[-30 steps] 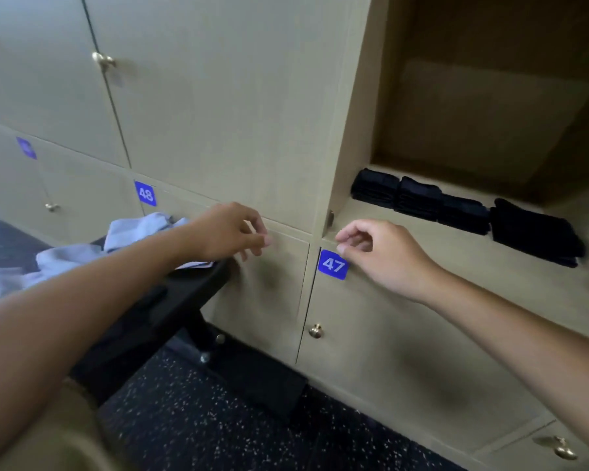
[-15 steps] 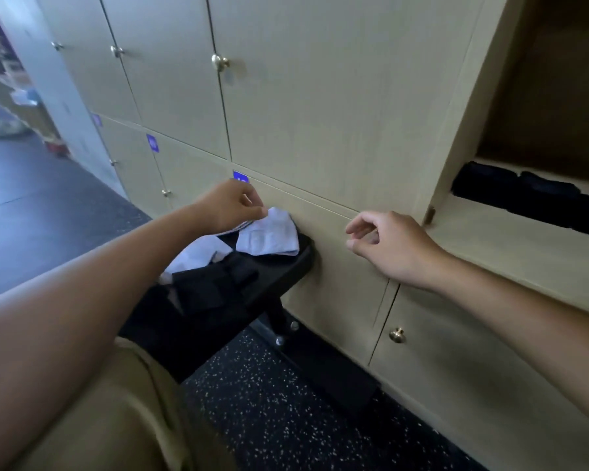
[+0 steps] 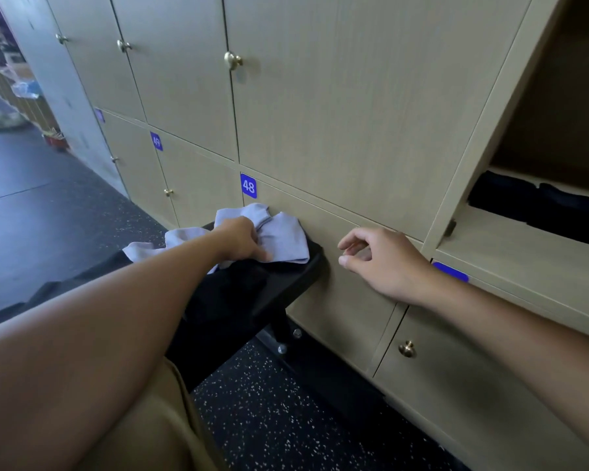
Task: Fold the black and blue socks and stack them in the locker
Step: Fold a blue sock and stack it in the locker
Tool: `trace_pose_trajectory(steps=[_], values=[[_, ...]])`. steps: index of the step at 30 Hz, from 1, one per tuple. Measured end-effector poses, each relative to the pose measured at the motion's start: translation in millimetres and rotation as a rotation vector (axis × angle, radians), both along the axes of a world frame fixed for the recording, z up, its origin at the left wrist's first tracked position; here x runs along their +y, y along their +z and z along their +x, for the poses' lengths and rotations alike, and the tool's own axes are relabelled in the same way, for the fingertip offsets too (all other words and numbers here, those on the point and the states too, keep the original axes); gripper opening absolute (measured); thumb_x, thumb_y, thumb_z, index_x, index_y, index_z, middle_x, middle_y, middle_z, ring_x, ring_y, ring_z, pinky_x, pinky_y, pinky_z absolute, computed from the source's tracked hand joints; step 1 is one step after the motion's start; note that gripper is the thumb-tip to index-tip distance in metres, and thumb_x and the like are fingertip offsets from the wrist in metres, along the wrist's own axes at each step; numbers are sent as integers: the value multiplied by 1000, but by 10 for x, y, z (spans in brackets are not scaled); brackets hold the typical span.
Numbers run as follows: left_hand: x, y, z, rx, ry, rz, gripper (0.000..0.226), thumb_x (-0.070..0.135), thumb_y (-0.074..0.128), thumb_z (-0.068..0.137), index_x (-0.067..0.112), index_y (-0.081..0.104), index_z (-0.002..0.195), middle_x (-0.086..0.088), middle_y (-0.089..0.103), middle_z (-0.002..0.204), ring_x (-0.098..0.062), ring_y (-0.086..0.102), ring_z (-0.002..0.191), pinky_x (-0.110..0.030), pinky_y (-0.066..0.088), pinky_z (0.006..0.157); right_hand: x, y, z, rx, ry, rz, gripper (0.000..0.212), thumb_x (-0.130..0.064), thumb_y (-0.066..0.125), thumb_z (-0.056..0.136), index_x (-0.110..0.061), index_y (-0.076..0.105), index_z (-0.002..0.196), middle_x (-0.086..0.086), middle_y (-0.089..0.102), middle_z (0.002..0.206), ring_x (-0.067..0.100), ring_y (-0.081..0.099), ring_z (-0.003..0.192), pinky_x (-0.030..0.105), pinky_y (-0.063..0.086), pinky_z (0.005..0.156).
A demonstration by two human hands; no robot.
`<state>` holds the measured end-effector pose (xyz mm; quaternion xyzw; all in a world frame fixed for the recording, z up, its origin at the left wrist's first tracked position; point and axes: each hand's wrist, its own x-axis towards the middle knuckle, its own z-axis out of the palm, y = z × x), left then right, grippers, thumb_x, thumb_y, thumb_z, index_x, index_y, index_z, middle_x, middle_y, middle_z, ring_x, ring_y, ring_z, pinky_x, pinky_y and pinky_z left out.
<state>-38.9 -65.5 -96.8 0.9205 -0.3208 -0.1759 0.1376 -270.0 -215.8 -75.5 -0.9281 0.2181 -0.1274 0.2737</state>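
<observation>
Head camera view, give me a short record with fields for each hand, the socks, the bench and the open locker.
left hand: on the pale blue socks, fingers curled into them
right hand: in the air before the locker doors, loosely curled, holding nothing
black bench: carries the pale blue socks, its end near door 48
open locker: at right, folded black socks in a row on its shelf

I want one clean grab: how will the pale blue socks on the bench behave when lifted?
The pale blue socks lie rumpled on the black bench, so they are probably floppy and will drape. They look thin, likely light. Overlapping, several may lift together under the left hand.
</observation>
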Motion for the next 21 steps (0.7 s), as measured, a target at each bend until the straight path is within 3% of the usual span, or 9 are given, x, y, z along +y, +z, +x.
trace_pose_trajectory(steps=[3, 4, 8, 13, 15, 18, 21], values=[[-55, -35, -30, -18, -9, 24, 26, 36, 78, 85, 18, 59, 83, -7, 64, 87, -26, 62, 89, -33, 46, 73, -28, -31, -23, 18, -7, 2, 11, -31, 69, 92, -29, 67, 103, -16, 66, 94, 2, 59, 80, 28, 49, 82], [-63, -42, -43, -16, -19, 28, 31, 33, 78, 85, 21, 51, 75, -6, 60, 81, -27, 61, 88, -33, 46, 73, -32, -36, -31, 22, -6, 4, 11, -31, 69, 92, -29, 67, 103, -16, 66, 94, 1, 59, 81, 28, 49, 81], [-66, -44, -87, -15, -48, 13, 21, 30, 77, 84, 17, 61, 84, -4, 64, 85, -24, 62, 89, -34, 50, 77, -23, -33, -54, 34, 0, 8, 11, -31, 68, 93, -30, 67, 104, -18, 65, 94, 0, 58, 82, 26, 46, 78], [-145, 143, -161, -44, -119, -162, 22, 33, 78, 83, 19, 66, 72, 5, 57, 70, -19, 53, 74, -31, 41, 67, -28, 23, -84, -5, -35, 8, 14, -29, 69, 93, -28, 67, 106, -17, 67, 96, 8, 61, 88, 29, 49, 84], [-172, 280, -232, 6, -120, -280, 29, 33, 79, 83, 13, 63, 70, 2, 54, 68, -18, 46, 68, -30, 35, 63, -40, 61, -102, -57, -46, -2, 21, -27, 71, 92, -27, 66, 112, -14, 67, 104, 9, 60, 90, 29, 48, 85], [-195, 493, -375, 116, -147, -436, 44, 33, 77, 83, -8, 61, 81, -7, 48, 73, -19, 41, 70, -33, 34, 68, -41, 119, -129, -139, -31, -25, 35, -31, 74, 89, -27, 62, 122, -11, 62, 116, 9, 58, 101, 26, 44, 86], [-192, 681, -567, 286, -178, -570, 42, 38, 73, 73, -1, 58, 72, -8, 48, 75, -19, 43, 72, -35, 38, 69, -18, 171, -156, -201, -20, 17, 45, -37, 77, 86, -29, 59, 127, -11, 58, 122, 7, 56, 110, 25, 43, 91]])
